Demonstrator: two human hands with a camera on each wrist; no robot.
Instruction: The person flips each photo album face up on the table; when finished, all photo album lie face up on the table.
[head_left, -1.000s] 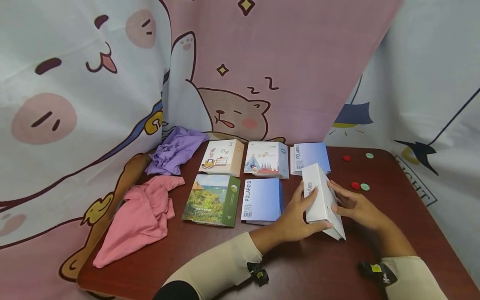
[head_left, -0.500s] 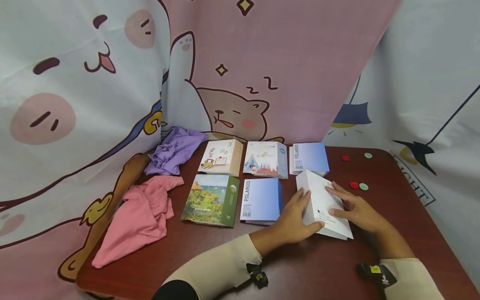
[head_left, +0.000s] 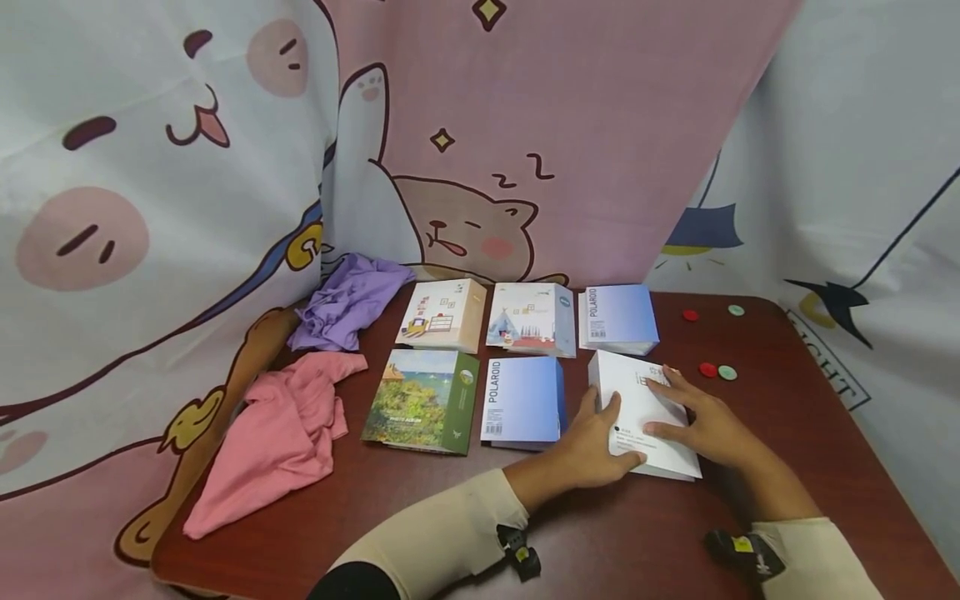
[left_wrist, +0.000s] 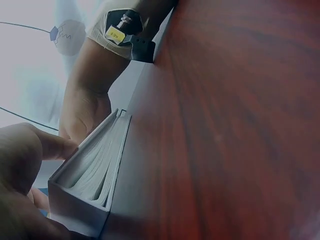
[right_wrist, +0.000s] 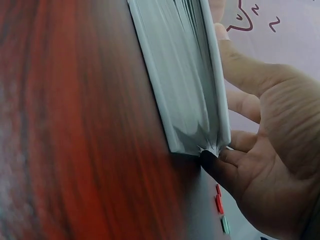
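Observation:
A thick white photo album (head_left: 663, 458) lies on the dark red-brown table (head_left: 420, 508), cover side up. My left hand (head_left: 585, 446) holds it at its left side, the fingers along the spine and the thumb at the near edge. On the cover's right part rests my right hand (head_left: 712, 429), thumb and forefinger extended. The left wrist view shows the album (left_wrist: 87, 165) end-on, its pages slightly fanned. In the right wrist view, page edges of the album (right_wrist: 175, 75) face me, with one right fingertip (right_wrist: 207, 161) at the lower corner.
Behind and left lie a blue Polaroid album (head_left: 622, 312), a second one (head_left: 525, 400), two illustrated albums and a green landscape album (head_left: 420, 400). A pink cloth (head_left: 285, 433) and a purple cloth (head_left: 348, 300) lie left. Red and green discs, including one red disc (head_left: 708, 370), lie right.
The white album has tipped from a steep lean onto its side and now lies flat, sliding slightly left and toward me. Both hands have followed it; the other albums have not moved.

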